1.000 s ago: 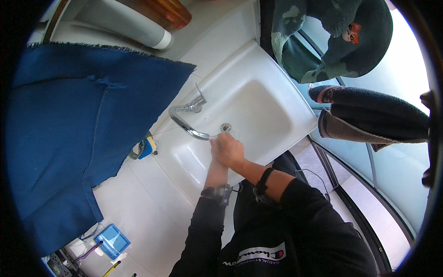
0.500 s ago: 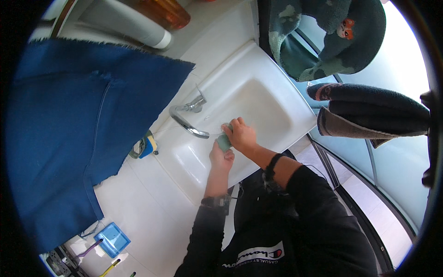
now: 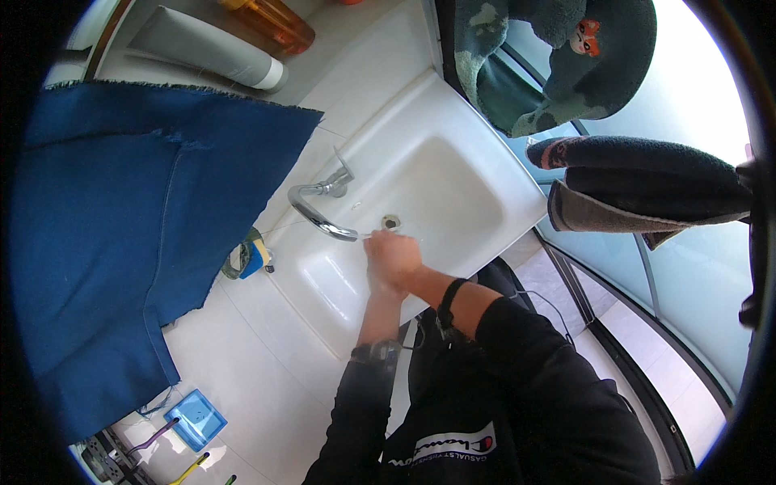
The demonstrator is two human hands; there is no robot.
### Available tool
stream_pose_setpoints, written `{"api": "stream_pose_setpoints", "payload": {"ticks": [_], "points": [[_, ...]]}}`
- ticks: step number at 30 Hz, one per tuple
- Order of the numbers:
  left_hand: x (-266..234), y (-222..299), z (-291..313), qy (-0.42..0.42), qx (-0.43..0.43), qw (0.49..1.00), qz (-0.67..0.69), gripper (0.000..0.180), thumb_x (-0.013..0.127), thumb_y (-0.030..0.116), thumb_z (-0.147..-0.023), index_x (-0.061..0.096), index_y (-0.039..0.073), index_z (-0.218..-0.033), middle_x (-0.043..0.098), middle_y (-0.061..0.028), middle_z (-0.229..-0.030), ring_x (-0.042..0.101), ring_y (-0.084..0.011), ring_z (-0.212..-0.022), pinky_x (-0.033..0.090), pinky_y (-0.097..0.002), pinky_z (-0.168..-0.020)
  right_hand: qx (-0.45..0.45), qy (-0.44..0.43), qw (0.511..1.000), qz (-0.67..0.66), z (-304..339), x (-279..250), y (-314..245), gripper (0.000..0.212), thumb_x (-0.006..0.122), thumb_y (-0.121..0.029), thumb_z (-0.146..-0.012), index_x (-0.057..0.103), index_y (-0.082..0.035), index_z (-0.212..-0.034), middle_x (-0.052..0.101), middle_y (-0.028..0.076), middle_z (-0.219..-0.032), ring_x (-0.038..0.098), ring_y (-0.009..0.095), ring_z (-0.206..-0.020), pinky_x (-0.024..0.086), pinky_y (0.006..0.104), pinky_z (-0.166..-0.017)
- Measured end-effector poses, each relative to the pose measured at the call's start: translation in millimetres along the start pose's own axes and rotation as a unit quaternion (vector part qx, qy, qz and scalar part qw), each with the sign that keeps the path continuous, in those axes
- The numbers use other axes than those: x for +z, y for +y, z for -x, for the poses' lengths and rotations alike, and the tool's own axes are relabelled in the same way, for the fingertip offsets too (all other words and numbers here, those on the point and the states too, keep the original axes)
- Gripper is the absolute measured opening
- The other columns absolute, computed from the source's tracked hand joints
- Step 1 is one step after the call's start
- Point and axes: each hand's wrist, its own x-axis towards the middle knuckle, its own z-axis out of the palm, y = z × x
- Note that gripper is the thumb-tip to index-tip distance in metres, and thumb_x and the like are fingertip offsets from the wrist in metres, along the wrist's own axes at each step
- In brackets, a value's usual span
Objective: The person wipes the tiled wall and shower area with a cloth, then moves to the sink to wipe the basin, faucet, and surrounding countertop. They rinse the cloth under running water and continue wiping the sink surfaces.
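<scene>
My right hand (image 3: 398, 257) lies over my left hand (image 3: 381, 293), and the two are pressed together above the white sink (image 3: 465, 186). The right fingers are closed and somewhat blurred. Most of the left hand, its fingers included, is hidden beneath the right. Just left of the hands is the mouth of a curved chrome faucet (image 3: 322, 221), with what looks like a thin stream at its tip. Beyond them shows the drain hole (image 3: 391, 222). No green block is visible now; anything between the palms is hidden.
A blue cloth (image 3: 97, 242) hangs at the left. Beside the faucet sits a blue and yellow sponge (image 3: 257, 257). A grey tube (image 3: 206, 50) and an orange bottle (image 3: 273, 24) stand at the upper left. Towels (image 3: 647, 182) hang at the right. A blue dish (image 3: 196, 420) lies lower left.
My right hand has moved down and left over my left hand. The green block seen between the hands earlier has gone out of sight, and the drain hole has come into view.
</scene>
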Motion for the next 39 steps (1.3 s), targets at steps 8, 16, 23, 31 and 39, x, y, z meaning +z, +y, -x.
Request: {"api": "stream_pose_setpoints", "payload": {"ticks": [8, 16, 23, 31, 39], "points": [[0, 17, 0, 0.126, -0.067, 0.977, -0.159, 0.017, 0.062, 0.036, -0.112, 0.066, 0.020, -0.109, 0.061, 0.0024, -0.085, 0.054, -0.0133, -0.061, 0.038, -0.0279, -0.048, -0.009, 0.106, 0.994, 0.039, -28, -11, 51, 0.036, 0.063, -0.044, -0.109, 0.073, -0.010, -0.099, 0.077, 0.014, -0.100, 0.077, 0.042, -0.084, 0.062, 0.0568, -0.073], [-1, 5, 4, 0.065, 0.008, 0.986, -0.152, 0.055, 0.047, 0.067, -0.115, 0.069, 0.018, -0.127, 0.071, -0.0019, -0.114, 0.066, -0.0174, -0.097, 0.054, -0.0356, -0.081, -0.146, 0.113, 0.983, 0.000, 51, -8, -23, 0.036, 0.076, -0.047, -0.101, 0.069, -0.013, -0.092, 0.075, 0.010, -0.092, 0.076, 0.038, -0.086, 0.060, 0.0536, -0.072], [18, 0, 9, 0.062, -0.016, 0.995, -0.080, 0.024, 0.059, 0.042, -0.114, 0.067, 0.019, -0.116, 0.066, -0.0001, -0.097, 0.067, -0.0168, -0.079, 0.050, -0.0326, -0.058, 0.018, 0.128, 0.989, -0.074, -8, 6, 14, 0.031, 0.067, -0.037, -0.108, 0.074, -0.010, -0.095, 0.079, 0.016, -0.097, 0.077, 0.042, -0.092, 0.061, 0.0551, -0.081], [48, 30, -5, 0.078, 0.025, 0.956, -0.282, 0.037, 0.069, 0.047, -0.111, 0.067, 0.010, -0.114, 0.063, -0.0021, -0.098, 0.059, -0.0130, -0.077, 0.045, -0.0302, -0.059, 0.235, 0.084, 0.952, -0.178, -56, -14, 86, 0.042, 0.074, -0.044, -0.107, 0.078, -0.002, -0.106, 0.079, 0.019, -0.091, 0.078, 0.038, -0.087, 0.063, 0.0477, -0.084], [64, 60, -1, 0.045, 0.076, 0.957, -0.275, 0.026, 0.071, -0.005, -0.102, 0.057, 0.006, -0.121, 0.066, -0.0134, -0.127, 0.065, -0.0275, -0.129, 0.058, -0.0537, -0.110, 0.327, 0.006, 0.731, -0.598, -42, -16, 93, 0.042, 0.078, -0.042, -0.107, 0.076, -0.005, -0.128, 0.073, 0.008, -0.119, 0.075, 0.025, -0.103, 0.065, 0.0486, -0.089]]}}
